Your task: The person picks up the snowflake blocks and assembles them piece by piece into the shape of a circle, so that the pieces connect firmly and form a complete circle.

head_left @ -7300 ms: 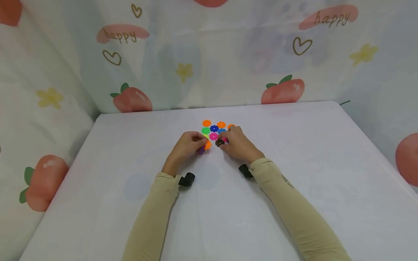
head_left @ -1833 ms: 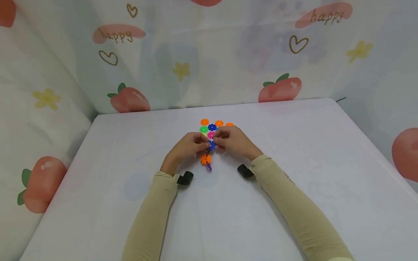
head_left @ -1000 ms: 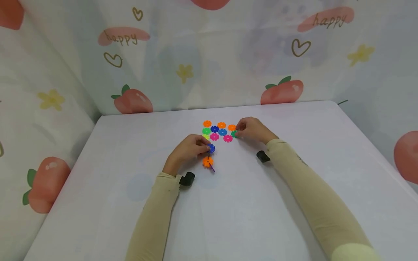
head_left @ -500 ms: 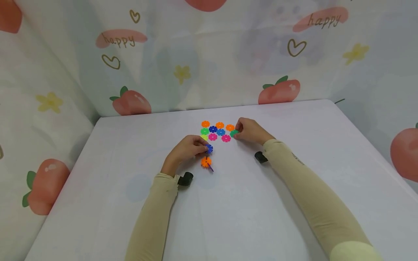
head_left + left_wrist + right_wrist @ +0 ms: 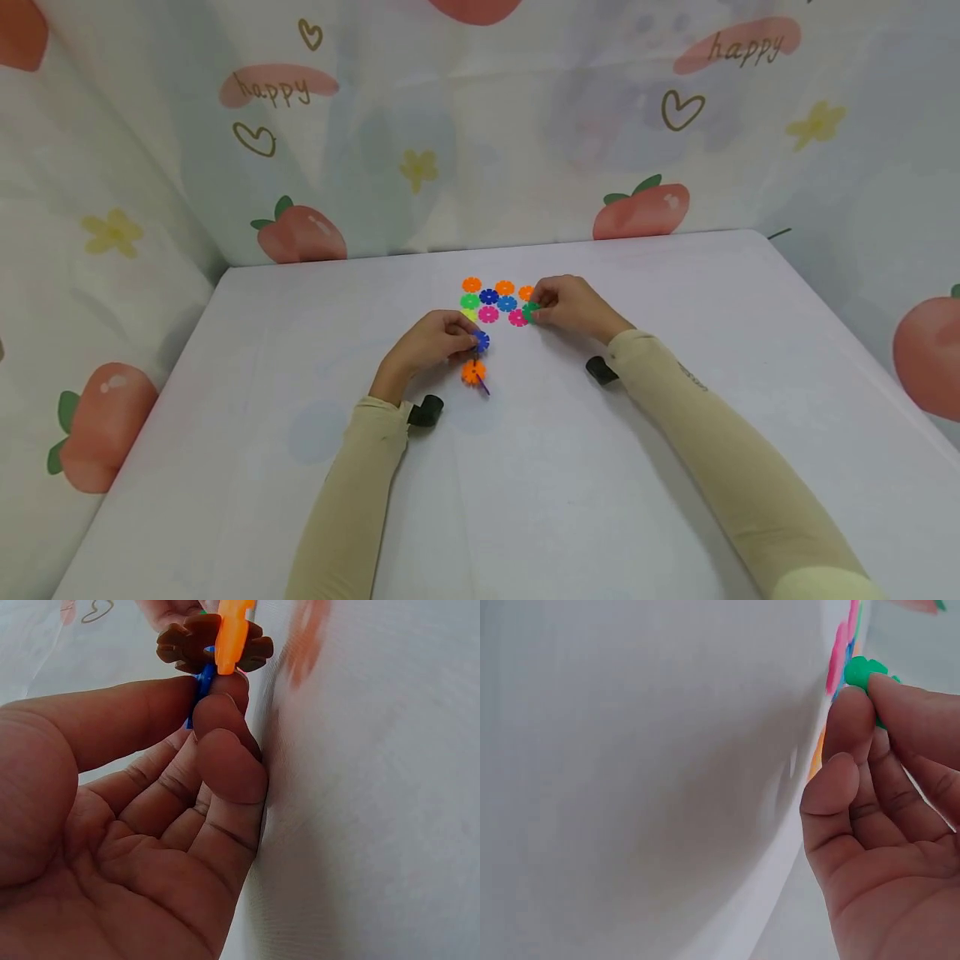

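Note:
My left hand [image 5: 427,342] pinches a blue snowflake disc [image 5: 483,342] between thumb and fingertips. Slotted to it is a brown disc [image 5: 184,643], clearest in the left wrist view. An orange disc [image 5: 472,372] and a purple disc [image 5: 483,386], seen nearly edge-on, hang on the near side of this joined chain. To the right, my right hand [image 5: 573,307] holds a green disc [image 5: 864,671] between thumb and forefinger, near a pink disc [image 5: 517,317]. The fingertips hide part of the green disc and of the blue one.
Loose discs lie flat beyond the hands: several orange [image 5: 505,287], a light green [image 5: 470,302], a dark blue [image 5: 489,297], a lighter blue [image 5: 507,304], another pink [image 5: 488,314] and a partly covered yellow [image 5: 470,316]. White cloth covers the table [image 5: 525,483]; a printed curtain [image 5: 480,125] stands behind.
Earlier both hands met at the chain, where brown and blue discs joined the orange and purple. My right hand then went right to the green disc, took it and moved slightly left.

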The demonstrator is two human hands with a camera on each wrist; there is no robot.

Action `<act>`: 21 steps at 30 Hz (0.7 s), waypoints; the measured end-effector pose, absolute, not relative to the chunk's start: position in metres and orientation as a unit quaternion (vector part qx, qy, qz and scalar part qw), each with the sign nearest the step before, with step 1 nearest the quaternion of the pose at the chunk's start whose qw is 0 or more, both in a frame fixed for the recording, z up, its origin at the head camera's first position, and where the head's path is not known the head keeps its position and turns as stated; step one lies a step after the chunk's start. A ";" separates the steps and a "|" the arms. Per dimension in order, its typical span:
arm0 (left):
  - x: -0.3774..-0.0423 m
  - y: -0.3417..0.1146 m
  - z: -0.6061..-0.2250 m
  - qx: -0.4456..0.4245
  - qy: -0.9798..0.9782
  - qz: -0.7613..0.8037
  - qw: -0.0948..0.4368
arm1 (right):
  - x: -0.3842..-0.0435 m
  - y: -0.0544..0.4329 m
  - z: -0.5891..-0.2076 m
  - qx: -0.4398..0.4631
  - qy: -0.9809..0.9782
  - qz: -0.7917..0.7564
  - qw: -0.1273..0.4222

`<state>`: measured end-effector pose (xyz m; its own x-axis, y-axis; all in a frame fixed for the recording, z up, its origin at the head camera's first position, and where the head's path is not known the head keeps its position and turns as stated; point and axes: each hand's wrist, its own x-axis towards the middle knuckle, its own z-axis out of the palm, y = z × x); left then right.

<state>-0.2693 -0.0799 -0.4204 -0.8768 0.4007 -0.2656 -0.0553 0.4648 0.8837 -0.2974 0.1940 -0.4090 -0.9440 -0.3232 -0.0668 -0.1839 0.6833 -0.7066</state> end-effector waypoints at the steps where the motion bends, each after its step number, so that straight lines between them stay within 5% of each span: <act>1: -0.269 -0.080 -0.420 0.105 0.825 0.507 0.226 | -0.296 0.192 -0.409 -0.146 0.911 -0.374 0.093; 21: -0.266 -0.079 -0.418 0.130 0.824 0.506 0.220 | -0.274 0.152 -0.407 -0.245 0.890 -0.374 0.085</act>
<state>-0.2662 -0.0791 -0.4185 -0.8693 0.4371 -0.2306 -0.0075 0.4548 0.8906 -0.2743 0.1522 -0.4066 -0.8653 -0.5003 0.0323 -0.3731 0.5996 -0.7080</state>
